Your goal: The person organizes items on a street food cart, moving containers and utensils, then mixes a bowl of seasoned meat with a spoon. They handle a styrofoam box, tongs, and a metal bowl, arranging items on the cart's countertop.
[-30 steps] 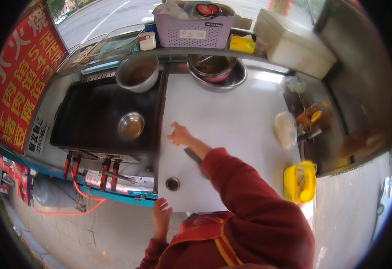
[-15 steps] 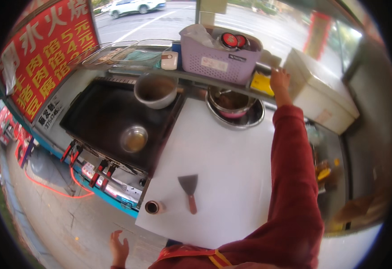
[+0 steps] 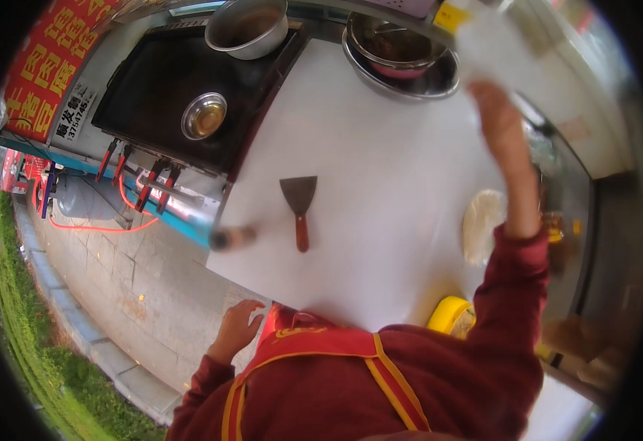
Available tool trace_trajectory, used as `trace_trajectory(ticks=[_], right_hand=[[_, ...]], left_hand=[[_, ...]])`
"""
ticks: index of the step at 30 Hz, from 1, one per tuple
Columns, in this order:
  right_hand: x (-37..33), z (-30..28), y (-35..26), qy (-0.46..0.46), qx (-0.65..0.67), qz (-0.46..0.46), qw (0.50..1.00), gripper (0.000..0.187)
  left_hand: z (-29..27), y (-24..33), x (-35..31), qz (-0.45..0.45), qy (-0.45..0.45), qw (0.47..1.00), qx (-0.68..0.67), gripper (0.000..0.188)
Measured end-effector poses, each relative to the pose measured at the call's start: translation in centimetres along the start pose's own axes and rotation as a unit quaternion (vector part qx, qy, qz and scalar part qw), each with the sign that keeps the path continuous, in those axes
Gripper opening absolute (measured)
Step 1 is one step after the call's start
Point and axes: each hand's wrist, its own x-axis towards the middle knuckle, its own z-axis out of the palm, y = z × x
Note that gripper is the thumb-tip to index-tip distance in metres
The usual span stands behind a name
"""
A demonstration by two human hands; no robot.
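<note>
My right hand (image 3: 499, 121) is raised over the right side of the white worktop (image 3: 365, 169), smeared by motion. Its fingers are closed on a thin whitish sheet (image 3: 483, 44), which is blurred, so I cannot tell whether it is plastic or paper. Close behind the sheet is a yellow box (image 3: 450, 16) on the shelf. My left hand (image 3: 239, 328) hangs empty by the worktop's front edge, fingers curved and apart. Between the hands lies a scraper (image 3: 300, 209) with a wide metal blade and a reddish-brown handle. A small brown cylinder (image 3: 233, 237) stands near the left corner.
A black griddle (image 3: 152, 88) at the left carries a grey pot (image 3: 248, 29) and a small metal bowl (image 3: 204, 116) of yellowish liquid. Nested metal bowls (image 3: 402, 81) stand at the back. A pale round item (image 3: 484, 226) and a yellow tub (image 3: 450, 316) sit at the right.
My right hand has drawn back from the yellow box toward me, with the whitish sheet now at its fingers. My left hand has risen toward the worktop's edge. The view has tilted downward.
</note>
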Motion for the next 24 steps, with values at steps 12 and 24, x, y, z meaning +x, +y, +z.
trace_trajectory(ticks=[12,24], right_hand=[[-17.9,17.8,-6.5,-0.061,0.067,0.37,0.925,0.061],[-18.4,23.9,6.8,-0.072,-0.133,0.348,0.925,0.052]], left_hand=[[10.4,2.6,16.1,0.042,0.2,0.972,0.116,0.046],[12.7,-1.0,19.3,0.013,0.254,0.936,0.242,0.059]])
